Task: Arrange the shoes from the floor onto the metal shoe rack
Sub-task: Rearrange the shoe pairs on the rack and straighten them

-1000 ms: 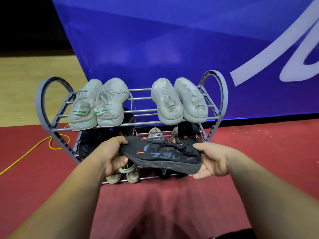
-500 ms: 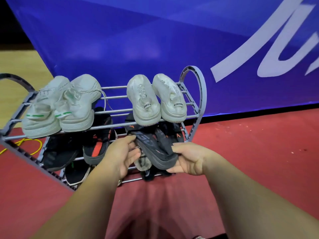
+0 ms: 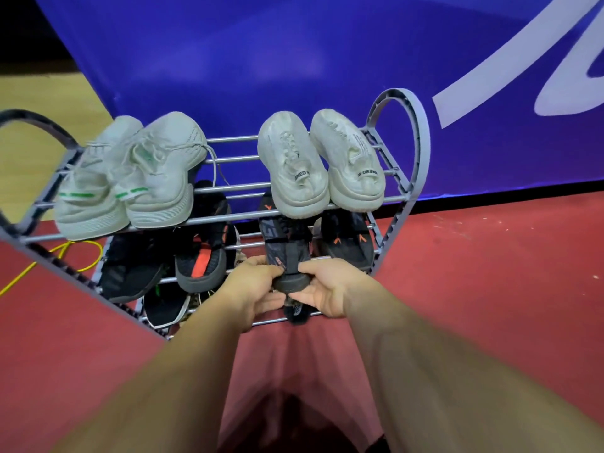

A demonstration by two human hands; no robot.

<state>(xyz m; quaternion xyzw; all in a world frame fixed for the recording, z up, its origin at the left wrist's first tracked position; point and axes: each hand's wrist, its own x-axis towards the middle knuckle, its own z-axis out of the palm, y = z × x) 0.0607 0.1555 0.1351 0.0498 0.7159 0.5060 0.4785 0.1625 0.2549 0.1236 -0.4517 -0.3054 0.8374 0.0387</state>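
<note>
A person's 2 hands, left hand (image 3: 251, 289) and right hand (image 3: 327, 289), pinch the heel of a black sneaker (image 3: 284, 246). Its toe is already tucked under a white pair (image 3: 294, 171) on the metal shoe rack's (image 3: 416, 152) middle tier, apparently to sit beside its orange-marked mate (image 3: 349, 243) — gripping the heel leaves the toe free to enter.

Dim, bluish indoor light; wide-angle bending at the edges, soft blur throughout, forearms nearest the camera smeared.
</note>
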